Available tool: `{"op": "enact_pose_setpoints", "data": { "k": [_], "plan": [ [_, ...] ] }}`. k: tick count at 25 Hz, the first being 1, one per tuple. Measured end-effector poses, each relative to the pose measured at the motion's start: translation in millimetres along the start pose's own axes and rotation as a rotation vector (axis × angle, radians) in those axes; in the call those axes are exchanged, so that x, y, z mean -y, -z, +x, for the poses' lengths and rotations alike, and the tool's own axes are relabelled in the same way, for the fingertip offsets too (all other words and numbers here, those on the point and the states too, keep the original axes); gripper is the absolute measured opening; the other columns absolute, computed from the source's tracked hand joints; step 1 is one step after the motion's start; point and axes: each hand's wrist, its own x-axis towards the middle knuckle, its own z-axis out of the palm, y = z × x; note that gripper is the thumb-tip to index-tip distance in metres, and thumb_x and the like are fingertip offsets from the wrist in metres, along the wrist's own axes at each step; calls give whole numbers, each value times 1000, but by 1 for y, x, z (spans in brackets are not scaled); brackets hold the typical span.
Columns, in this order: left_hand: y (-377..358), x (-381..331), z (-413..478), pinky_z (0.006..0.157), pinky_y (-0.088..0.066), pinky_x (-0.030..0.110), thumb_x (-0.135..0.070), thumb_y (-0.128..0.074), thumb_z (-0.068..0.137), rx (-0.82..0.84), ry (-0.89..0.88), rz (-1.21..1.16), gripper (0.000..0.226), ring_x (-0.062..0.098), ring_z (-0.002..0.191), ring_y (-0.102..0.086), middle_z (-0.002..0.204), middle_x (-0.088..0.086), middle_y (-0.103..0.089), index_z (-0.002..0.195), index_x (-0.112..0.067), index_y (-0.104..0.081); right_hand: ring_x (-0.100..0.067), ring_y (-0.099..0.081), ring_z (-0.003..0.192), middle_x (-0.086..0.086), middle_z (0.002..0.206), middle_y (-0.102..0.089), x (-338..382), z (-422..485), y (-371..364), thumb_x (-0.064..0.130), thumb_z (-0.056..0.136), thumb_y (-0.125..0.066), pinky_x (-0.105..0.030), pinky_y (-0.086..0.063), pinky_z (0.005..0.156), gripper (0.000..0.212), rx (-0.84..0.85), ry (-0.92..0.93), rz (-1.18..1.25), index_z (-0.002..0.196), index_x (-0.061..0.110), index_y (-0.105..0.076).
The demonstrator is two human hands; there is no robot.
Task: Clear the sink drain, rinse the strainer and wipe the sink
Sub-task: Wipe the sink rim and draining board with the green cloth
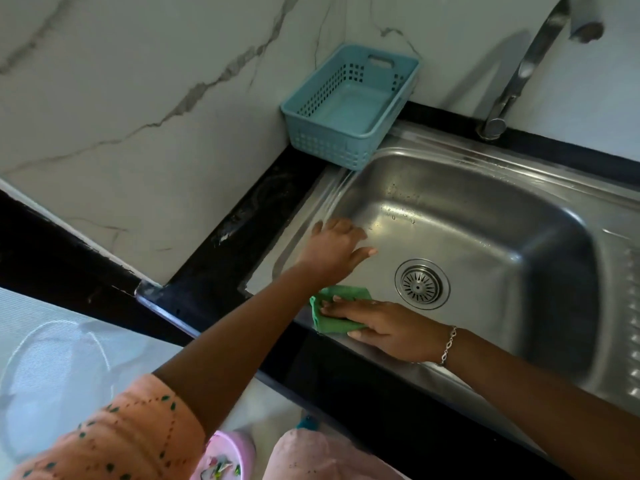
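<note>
A steel sink (491, 216) fills the right half of the head view. Its round strainer (421, 285) sits seated in the drain at the basin floor. My right hand (381, 329) lies flat, fingers spread, pressing a green cloth (334, 315) against the sink's near left corner. My left hand (337, 247) is open above it, palm resting on the sink's left rim with fingers over the basin wall, holding nothing. Water drops dot the far basin wall.
An empty blue plastic basket (349, 105) stands on the black counter (242, 216) at the sink's back left corner. A steel tap (519, 74) rises at the back right, no water running. Marble wall behind. A pink container (225, 459) sits low, near my body.
</note>
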Motion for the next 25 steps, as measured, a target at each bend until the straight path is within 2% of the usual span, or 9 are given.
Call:
{"op": "enact_pose_setpoints", "data": {
  "k": [2, 6, 9, 11, 15, 19, 22, 25],
  "plan": [
    [-12, -5, -8, 109, -29, 47, -45, -38, 93, 34, -30, -69, 46, 25, 126, -42, 130, 9, -53, 124, -14, -52, -7, -29, 138, 9, 154, -26, -6, -18, -2, 20, 96, -44, -6, -19, 99, 50, 0, -13, 4, 142, 32, -28],
    [-32, -17, -19, 110, -27, 51, -45, -34, 95, 151, -20, -125, 45, 25, 126, -42, 130, 9, -53, 122, -15, -54, 4, -19, 137, 17, 149, -24, -17, -53, -7, 22, 96, -47, 4, -13, 100, 49, -18, -13, 8, 141, 29, -31],
    [-39, -20, -19, 112, -24, 52, -48, -30, 94, 220, -11, -49, 48, 24, 127, -40, 132, 8, -52, 121, -16, -54, 7, -20, 136, 26, 141, -23, -21, -79, -12, 28, 93, -52, -8, -18, 109, 51, -65, -43, 37, 140, 29, -34],
    [-40, -17, -17, 110, -27, 50, -50, -29, 94, 222, -7, -33, 50, 24, 124, -43, 130, 8, -54, 120, -17, -55, 8, -22, 135, 26, 140, -25, -24, -94, -16, 29, 92, -54, -9, -18, 110, 50, -109, -65, 37, 139, 29, -36],
    [-48, -14, -16, 103, -35, 45, -56, -28, 91, 227, -31, 33, 55, 23, 114, -51, 122, 7, -59, 114, -17, -59, 9, -23, 134, 25, 140, -27, -30, -128, -22, 27, 91, -55, -2, -12, 108, 49, -178, -105, -14, 137, 26, -38],
    [-51, -10, -14, 84, -38, 33, -60, -33, 88, 188, 4, -39, 52, 14, 92, -52, 111, 4, -62, 105, -19, -61, 4, -24, 135, 12, 145, -35, -36, -161, -29, 20, 94, -50, -6, -11, 111, 44, -232, -150, -30, 136, 20, -40],
    [-52, -11, -15, 77, -36, 28, -58, -36, 88, 158, -2, -64, 48, 11, 85, -51, 104, 3, -63, 97, -19, -62, 7, -19, 134, 20, 141, -30, -39, -186, -34, 19, 95, -48, -7, -8, 112, 43, -263, -201, -50, 137, 20, -39],
    [-52, -11, -16, 78, -38, 28, -58, -36, 88, 149, -8, -41, 48, 12, 85, -52, 102, 2, -62, 95, -19, -62, 9, -17, 134, 24, 140, -23, -44, -212, -40, 17, 95, -48, -11, -7, 114, 43, -282, -257, -47, 137, 22, -37]
  ]
}}
